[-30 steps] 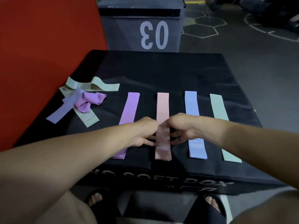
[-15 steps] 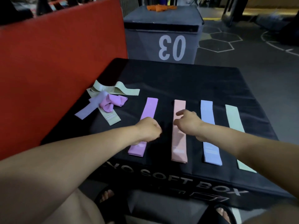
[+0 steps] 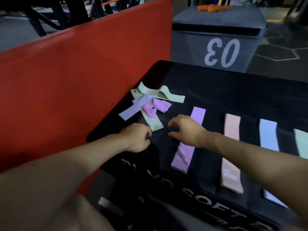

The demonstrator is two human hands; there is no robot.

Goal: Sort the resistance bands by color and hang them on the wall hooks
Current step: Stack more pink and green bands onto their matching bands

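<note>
both hands have left the pink band (image 3: 231,150) for the pile (image 3: 150,104) at 10 o'clock: right hand (image 3: 186,130) fingers spread and curled, empty; left hand (image 3: 136,137) curled, its fingers hidden, beside a green band (image 3: 154,124). sorting continues; nothing hung.

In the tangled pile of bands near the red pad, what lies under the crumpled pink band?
The crumpled pink band lies over a pale green band and beside a lavender band. A second pale green band runs behind it. Anything directly beneath the pink folds is hidden.
</note>
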